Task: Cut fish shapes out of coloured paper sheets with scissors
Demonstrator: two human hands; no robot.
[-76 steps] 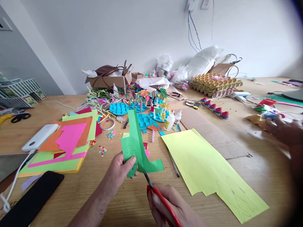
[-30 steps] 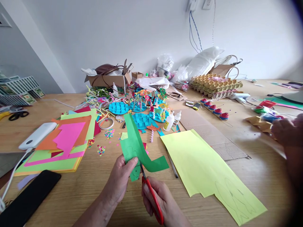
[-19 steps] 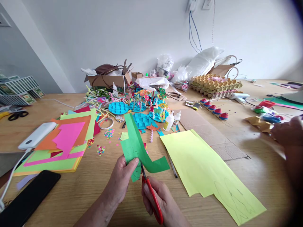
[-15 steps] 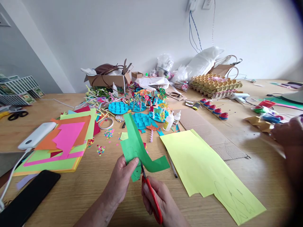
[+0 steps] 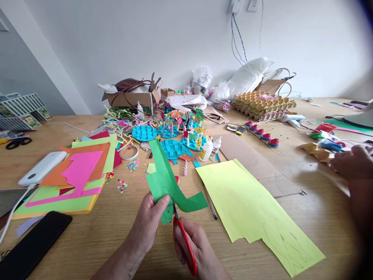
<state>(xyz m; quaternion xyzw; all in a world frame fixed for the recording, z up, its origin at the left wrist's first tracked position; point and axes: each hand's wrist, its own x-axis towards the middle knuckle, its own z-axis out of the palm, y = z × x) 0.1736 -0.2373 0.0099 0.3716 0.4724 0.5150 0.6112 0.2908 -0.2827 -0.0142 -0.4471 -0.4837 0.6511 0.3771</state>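
Note:
My left hand (image 5: 148, 223) pinches a piece of green paper (image 5: 160, 171) between thumb and fingers; pencil outlines show on it. In my right hand (image 5: 195, 243) is a pair of red-handled scissors (image 5: 186, 245). Their dark blades lie at the cut in the green paper, just right of my left thumb, and a curved strip bends off to the right. Beside my right hand lies a yellow-green sheet (image 5: 239, 194) with pencilled shapes at its near end. A pen (image 5: 210, 202) rests along its left edge.
Coloured papers (image 5: 87, 167), a white power bank (image 5: 42, 168) and a black phone (image 5: 35, 245) lie left. Blue paper bases (image 5: 144, 133) and glue bottles (image 5: 206, 149) stand ahead. Flat cardboard (image 5: 250, 163) lies right of them. Another person's hand (image 5: 352, 163) is at an egg-carton strip (image 5: 316, 151).
The view has shifted slightly. My hands, the green paper and the scissors keep nearly the same pose. At the right, the other person's hand has moved a little.

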